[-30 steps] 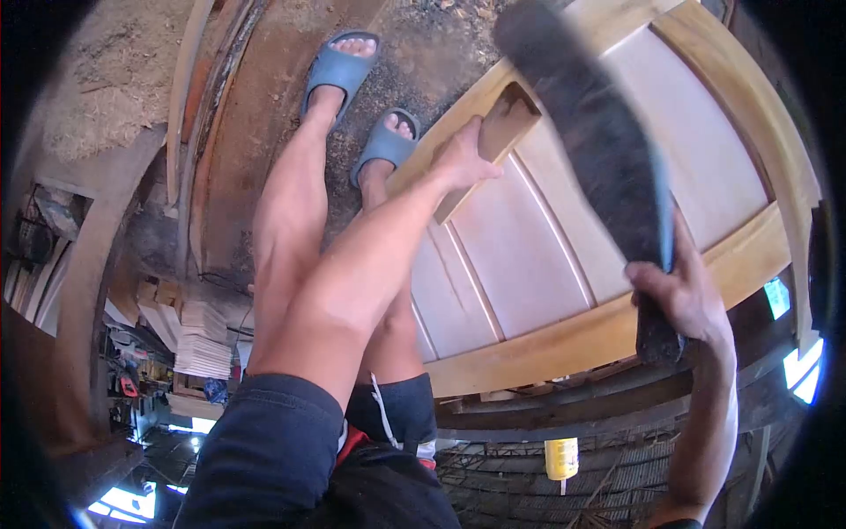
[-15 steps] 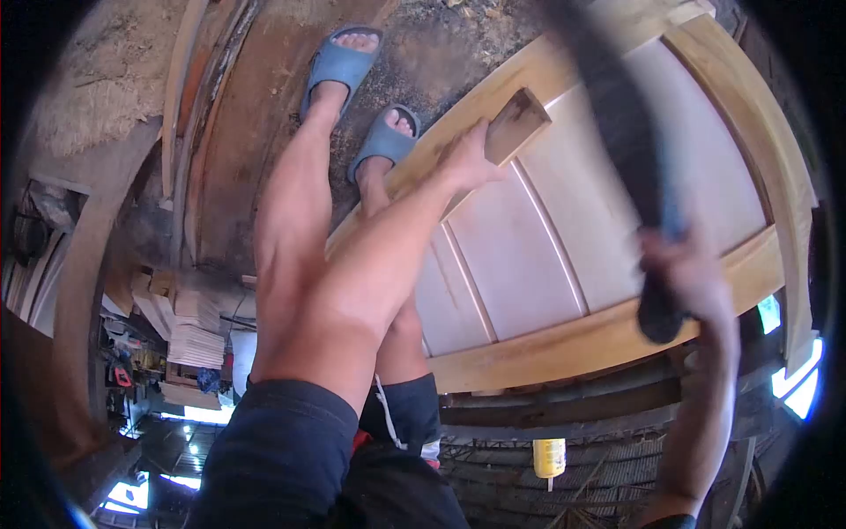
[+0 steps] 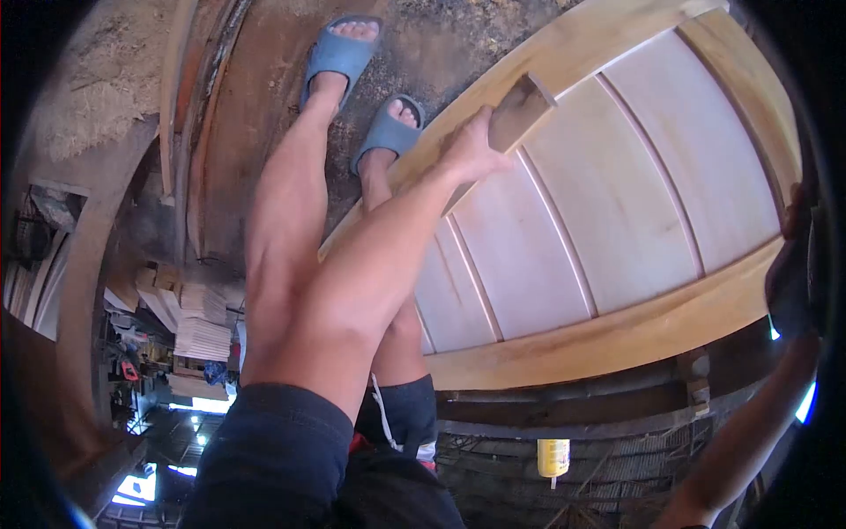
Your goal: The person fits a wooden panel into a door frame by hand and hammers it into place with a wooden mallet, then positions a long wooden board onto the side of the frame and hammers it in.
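My left hand (image 3: 476, 154) is wrapped round a narrow wooden block (image 3: 522, 115). The block slants across the near rail of a panelled wooden door (image 3: 573, 353), its end reaching over the pale panels. At the far right edge, my right hand (image 3: 795, 331) is in deep shadow, raised past the door's side. A long dark tool (image 3: 787, 275) is in it, mostly lost in the dark border; its kind cannot be made out. My right fingers are hardly visible.
My feet in blue-grey slides (image 3: 344, 62) rest on a dirt floor strewn with shavings. Long boards (image 3: 189, 132) lean at left, with stacked cut wood (image 3: 201, 335) below them. Dark beams (image 3: 564, 410) run beside the door, and a yellow container (image 3: 553, 458) appears at the bottom.
My right hand has swung the long dark tool from over the door to the far right edge. My left hand still grips the block in nearly the same place.
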### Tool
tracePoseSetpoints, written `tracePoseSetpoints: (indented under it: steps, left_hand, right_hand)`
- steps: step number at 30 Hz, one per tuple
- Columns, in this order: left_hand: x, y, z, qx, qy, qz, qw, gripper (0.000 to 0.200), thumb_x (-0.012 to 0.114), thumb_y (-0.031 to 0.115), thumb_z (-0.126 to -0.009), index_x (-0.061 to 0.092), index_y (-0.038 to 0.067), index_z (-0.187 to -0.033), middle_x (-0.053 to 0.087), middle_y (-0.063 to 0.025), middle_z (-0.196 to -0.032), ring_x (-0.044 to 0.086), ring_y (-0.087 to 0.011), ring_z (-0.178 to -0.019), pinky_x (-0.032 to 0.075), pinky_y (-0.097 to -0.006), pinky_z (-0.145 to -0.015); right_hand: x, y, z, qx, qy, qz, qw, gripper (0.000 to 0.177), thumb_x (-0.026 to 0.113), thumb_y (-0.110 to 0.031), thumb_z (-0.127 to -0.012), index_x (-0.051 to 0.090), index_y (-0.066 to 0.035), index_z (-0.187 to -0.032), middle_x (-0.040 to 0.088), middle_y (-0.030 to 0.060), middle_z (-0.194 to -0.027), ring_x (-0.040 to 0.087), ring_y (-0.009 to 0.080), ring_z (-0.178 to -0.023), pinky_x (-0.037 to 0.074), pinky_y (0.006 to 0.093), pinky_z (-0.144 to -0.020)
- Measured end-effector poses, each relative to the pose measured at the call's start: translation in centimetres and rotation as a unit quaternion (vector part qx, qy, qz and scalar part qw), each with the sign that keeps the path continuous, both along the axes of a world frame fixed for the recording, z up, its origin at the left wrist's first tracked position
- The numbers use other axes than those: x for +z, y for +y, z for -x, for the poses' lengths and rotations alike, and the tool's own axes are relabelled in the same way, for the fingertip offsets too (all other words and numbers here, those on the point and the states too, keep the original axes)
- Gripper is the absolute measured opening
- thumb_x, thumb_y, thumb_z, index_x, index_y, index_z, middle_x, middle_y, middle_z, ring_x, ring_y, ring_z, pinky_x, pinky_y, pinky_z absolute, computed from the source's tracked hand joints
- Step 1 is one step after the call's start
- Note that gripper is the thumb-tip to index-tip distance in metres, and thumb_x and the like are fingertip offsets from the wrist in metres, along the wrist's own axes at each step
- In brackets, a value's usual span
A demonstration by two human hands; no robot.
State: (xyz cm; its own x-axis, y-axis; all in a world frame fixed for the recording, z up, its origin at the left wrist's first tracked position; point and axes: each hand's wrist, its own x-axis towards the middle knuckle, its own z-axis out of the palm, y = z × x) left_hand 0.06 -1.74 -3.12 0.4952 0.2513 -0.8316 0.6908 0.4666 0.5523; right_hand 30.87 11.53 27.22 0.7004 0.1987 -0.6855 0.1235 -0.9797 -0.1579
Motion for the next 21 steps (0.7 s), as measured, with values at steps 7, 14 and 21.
tracePoseSetpoints:
  steps: [7,14,21]
  left_hand:
    - [0.2,0.5,0.0,-0.016,0.010,0.046,0.999,0.107,0.088,0.029,-0.063,0.035,-0.011,-0.146,0.050,-0.0298,-0.142,0.048,-0.0385,-0.135,0.038,-0.0380,-0.114]
    - [0.4,0.3,0.5,-0.010,0.000,0.044,0.999,0.107,0.087,0.030,-0.064,0.033,-0.009,-0.148,0.050,-0.0294,-0.142,0.049,-0.0388,-0.134,0.039,-0.0384,-0.113]
    - [0.6,0.3,0.7,0.012,-0.012,0.067,0.998,0.111,0.087,0.030,-0.064,0.029,-0.010,-0.150,0.048,-0.0300,-0.144,0.047,-0.0383,-0.137,0.037,-0.0383,-0.115]
  right_hand:
    - [-2.2,-5.7,6.0,0.167,0.198,0.208,0.943,0.073,0.072,-0.021,-0.089,0.037,-0.001,-0.150,0.064,0.0061,-0.089,0.061,0.0157,-0.078,0.051,0.0334,-0.075]
    - [0.9,2.1,-2.2,0.066,-0.007,0.082,0.994,0.082,0.072,-0.013,-0.083,0.032,-0.001,-0.153,0.062,0.0089,-0.094,0.060,0.0162,-0.078,0.051,0.0301,-0.073]
    - [-2.4,-5.1,6.8,0.106,0.179,0.264,0.942,0.077,0.073,-0.015,-0.086,0.034,0.004,-0.149,0.064,0.0114,-0.102,0.061,0.0190,-0.089,0.050,0.0331,-0.083]
